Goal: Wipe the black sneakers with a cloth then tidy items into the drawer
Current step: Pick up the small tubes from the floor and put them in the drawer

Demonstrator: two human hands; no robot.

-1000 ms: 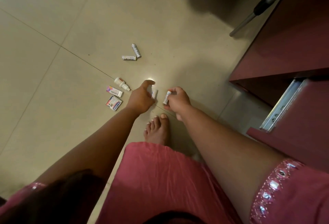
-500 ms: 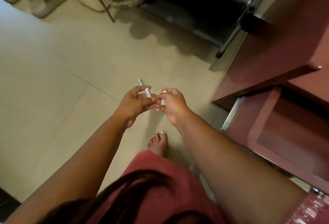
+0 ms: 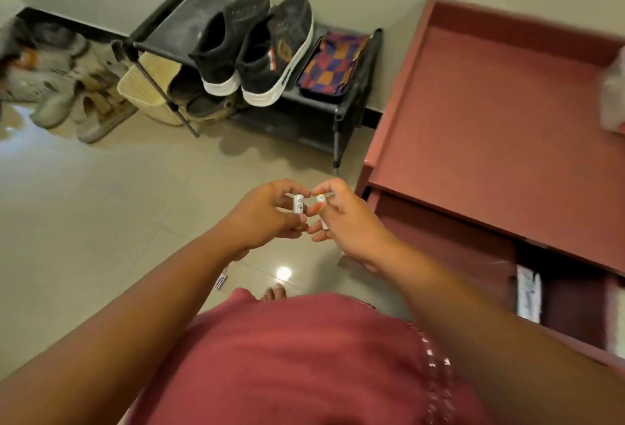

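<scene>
Obs: both hands have come up off the floor since 1 s ago and now meet in mid-air, fingertips nearly touching. Left hand (image 3: 263, 218) pinches 1 small white tube (image 3: 298, 204) between thumb and curled fingers. Right hand (image 3: 345, 221) pinches a 2nd white tube (image 3: 320, 200), also thumb against curled fingers; an orange patch shows at the fingertips, and I cannot tell if it belongs to the tube.

Change: 1 s ago these tubes were being lifted from the tiles beside other small packets. View has swung upward; most floor items are now out of frame. 1 small box (image 3: 221, 281) shows below the left wrist, on the floor.

Places: open drawer (image 3: 439, 248) lies just right of the right-hand fingers, lower, with white packets already in it at the near end. Black sneakers (image 3: 253, 49) sit on the black shoe rack (image 3: 341, 110), well beyond both sets of fingertips, with a patterned cloth (image 3: 333, 62) just beside them.

Judgement: wiping looks finished; the tidy phase is under way. The 2 tubes appear ready to go into 1 hand or straight into the drawer. At least the box is left to collect.
</scene>
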